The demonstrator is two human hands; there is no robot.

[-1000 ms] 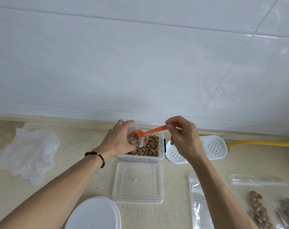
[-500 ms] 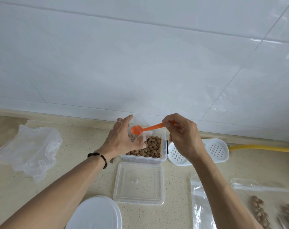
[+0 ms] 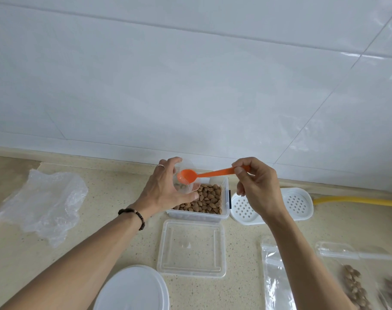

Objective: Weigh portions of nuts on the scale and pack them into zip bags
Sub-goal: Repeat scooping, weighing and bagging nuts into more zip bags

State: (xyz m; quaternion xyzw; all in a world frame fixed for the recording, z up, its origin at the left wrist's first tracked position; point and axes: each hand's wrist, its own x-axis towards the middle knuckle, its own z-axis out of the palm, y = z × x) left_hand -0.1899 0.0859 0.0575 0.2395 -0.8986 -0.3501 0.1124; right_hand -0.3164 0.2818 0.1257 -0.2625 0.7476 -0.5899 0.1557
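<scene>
- Orange spoon (image 3: 191,176): smooth plastic, faintly glossy.
- Nut box (image 3: 225,199) and its lid (image 3: 191,251): clear, smooth plastic.
- Worktop (image 3: 114,222): speckled beige stone look, matt.
- Wall tiles (image 3: 190,74): white, glossy.
- Crumpled bag (image 3: 45,202): thin, wrinkled clear film.
- Zip bags (image 3: 277,276): shiny clear plastic.

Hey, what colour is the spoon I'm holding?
Orange. The spoon shows clearly in the head view, pinched by the right hand.
</scene>
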